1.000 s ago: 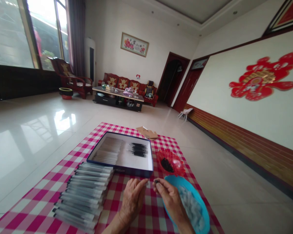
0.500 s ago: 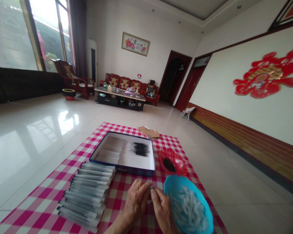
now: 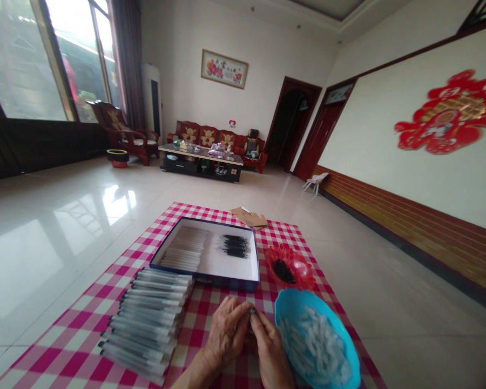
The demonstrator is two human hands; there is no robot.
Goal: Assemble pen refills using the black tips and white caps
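One small part (image 3: pixel 251 312) was pinched between the fingertips of the left hand (image 3: pixel 227 330) and the right hand (image 3: pixel 269 343), which met above the near cloth (image 3: pixel 198 305); its shape was hard to tell behind the fingers. Pens (image 3: pixel 148 321) lay left, a box (image 3: pixel 227 282) stood farther off, a blue bowl (image 3: pixel 284 305) just right and a red bowl (image 3: pixel 303 271) beyond it.

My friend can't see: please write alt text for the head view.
A person's left hand and right hand meet, fingers pinching a tiny indistinct item, above a checked tablecloth. Nearby: pens, a shallow box, a red bowl of black pieces and a turquoise bowl of translucent pieces.
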